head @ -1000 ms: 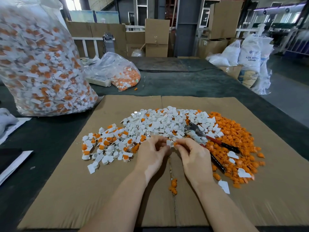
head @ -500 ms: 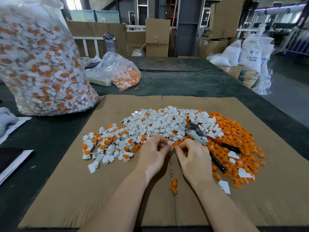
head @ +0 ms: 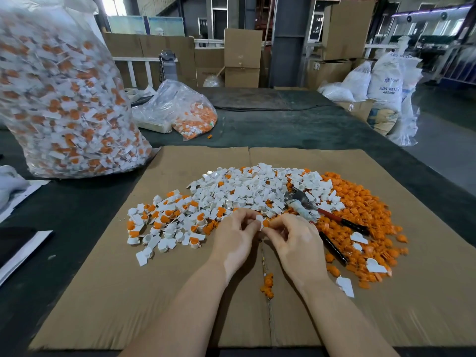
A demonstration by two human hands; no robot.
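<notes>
My left hand [head: 235, 237] and my right hand [head: 296, 240] meet over the near edge of a heap of small plastic parts on a cardboard sheet [head: 116, 292]. Between their fingertips they pinch one small white piece with an orange cap [head: 263, 222]. White pieces [head: 252, 189] fill the middle of the heap. Loose orange caps [head: 360, 210] lie to the right. White pieces fitted with orange caps [head: 167, 222] are spread at the left. A few orange caps [head: 268, 284] lie near my wrists.
Red-and-black-handled pliers [head: 322, 217] lie on the heap right of my hands. A big clear bag of assembled parts [head: 59, 94] stands at the left, a smaller bag [head: 185, 112] behind. The dark table [head: 296, 127] extends back to cartons and sacks.
Both hands have stayed together at the heap's near edge, fingers working slightly. A white piece with an orange cap now shows between the fingertips.
</notes>
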